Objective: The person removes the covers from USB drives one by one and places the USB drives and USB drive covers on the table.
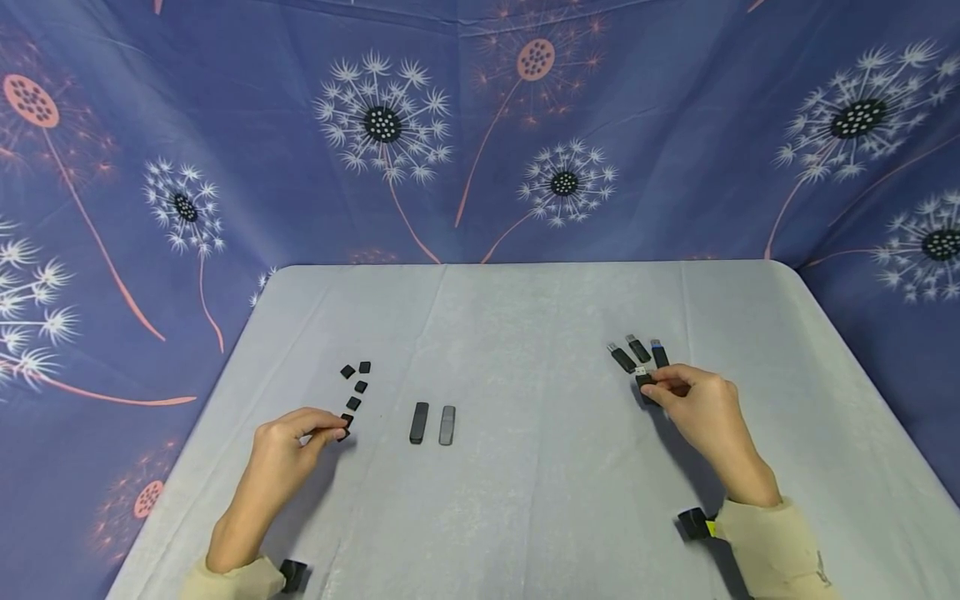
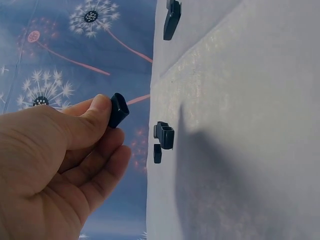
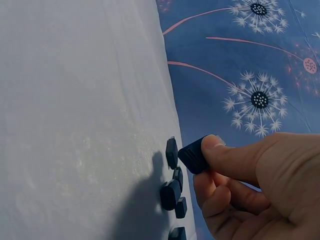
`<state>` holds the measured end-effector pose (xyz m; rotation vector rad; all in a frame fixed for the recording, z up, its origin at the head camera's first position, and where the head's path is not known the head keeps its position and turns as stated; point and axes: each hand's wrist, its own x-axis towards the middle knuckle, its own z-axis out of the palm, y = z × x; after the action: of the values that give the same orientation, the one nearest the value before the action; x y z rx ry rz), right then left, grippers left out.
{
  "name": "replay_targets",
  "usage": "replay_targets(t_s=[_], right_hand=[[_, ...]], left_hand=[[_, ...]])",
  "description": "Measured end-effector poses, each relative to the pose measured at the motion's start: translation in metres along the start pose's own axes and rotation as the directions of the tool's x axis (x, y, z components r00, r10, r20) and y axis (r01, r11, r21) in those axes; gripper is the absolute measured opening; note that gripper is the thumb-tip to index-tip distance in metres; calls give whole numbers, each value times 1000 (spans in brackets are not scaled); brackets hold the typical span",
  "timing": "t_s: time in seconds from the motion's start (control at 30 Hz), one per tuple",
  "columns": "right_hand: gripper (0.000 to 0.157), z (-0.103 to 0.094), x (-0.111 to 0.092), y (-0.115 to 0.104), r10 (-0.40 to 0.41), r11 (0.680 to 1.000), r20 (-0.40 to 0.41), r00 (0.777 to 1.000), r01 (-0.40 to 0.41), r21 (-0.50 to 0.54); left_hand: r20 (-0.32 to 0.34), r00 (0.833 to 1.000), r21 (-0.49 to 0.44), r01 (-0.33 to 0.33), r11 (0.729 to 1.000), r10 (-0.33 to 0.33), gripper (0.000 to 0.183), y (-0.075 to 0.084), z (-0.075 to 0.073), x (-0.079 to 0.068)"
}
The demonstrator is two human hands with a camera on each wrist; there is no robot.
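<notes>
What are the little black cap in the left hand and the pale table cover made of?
The black cap looks like plastic, smooth and slightly shiny, because light glints on it. The pale table cover seems to be cloth, perhaps velvety: it shows creases and a soft sheen.

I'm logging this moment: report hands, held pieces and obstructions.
Left fingers pinch small black plastic cap. Right fingers pinch black oblong plastic USB stick. Lying between: black plastic oblong, grey plastic oblong; apparently not in the way.

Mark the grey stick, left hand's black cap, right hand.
Grey stick [image 1: 447,426]: head view, middle of body.
Black cap [image 2: 118,112]: left wrist view, middle of side.
Right hand [image 1: 699,406]: head view, back of hand.
</notes>
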<state>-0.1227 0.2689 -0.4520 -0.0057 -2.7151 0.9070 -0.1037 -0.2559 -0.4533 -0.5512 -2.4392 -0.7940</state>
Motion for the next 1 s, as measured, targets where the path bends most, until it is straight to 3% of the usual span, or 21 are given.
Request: replay_targets(t_s=[1.0], right_hand=[[13,10,2,5,0,1000,18,1000,1,-29]], left_hand=[[39,999,18,30,999,-31,26,-7,3,-5]])
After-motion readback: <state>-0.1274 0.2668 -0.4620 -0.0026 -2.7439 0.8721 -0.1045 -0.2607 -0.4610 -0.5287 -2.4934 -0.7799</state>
